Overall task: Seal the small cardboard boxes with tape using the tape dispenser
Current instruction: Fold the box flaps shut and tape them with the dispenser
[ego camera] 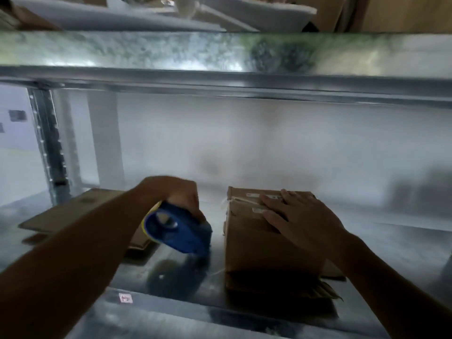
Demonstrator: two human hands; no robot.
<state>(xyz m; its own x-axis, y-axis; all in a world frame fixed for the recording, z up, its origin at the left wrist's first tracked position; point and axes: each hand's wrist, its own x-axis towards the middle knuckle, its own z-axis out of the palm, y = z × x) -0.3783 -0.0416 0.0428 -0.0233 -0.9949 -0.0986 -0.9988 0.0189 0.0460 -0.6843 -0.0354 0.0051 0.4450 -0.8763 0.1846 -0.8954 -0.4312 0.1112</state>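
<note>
1. A galvanised metal shelf (171,272) serves as the work surface, with another shelf level above it and a pale wall behind. The whole view is blurred. A perforated post (49,143) stands at the far left.
2. Flat cardboard (73,211) lies on the left part of the shelf.
3. The left hand (176,192) grips the blue dispenser (176,231) from above, fingers curled round its top. The dispenser is tilted and sits just left of the box, apart from it and low over the shelf. Whether it touches the shelf cannot be told.
4. The box (256,248) stands upright right of centre on more flattened cardboard. Its top flaps are closed, and a pale strip seems to run along the top seam with a loose end at the left edge, though blur leaves this uncertain.
5. The right hand (305,216) lies flat on the box top with straight, spread fingers, pressing it down and grasping nothing.
6. Judged step: the box is steadied and the dispenser is off it, either about to tape or just finished. The next move probably calls for bringing the dispenser's edge onto the seam while the right hand keeps the flaps shut.
</note>
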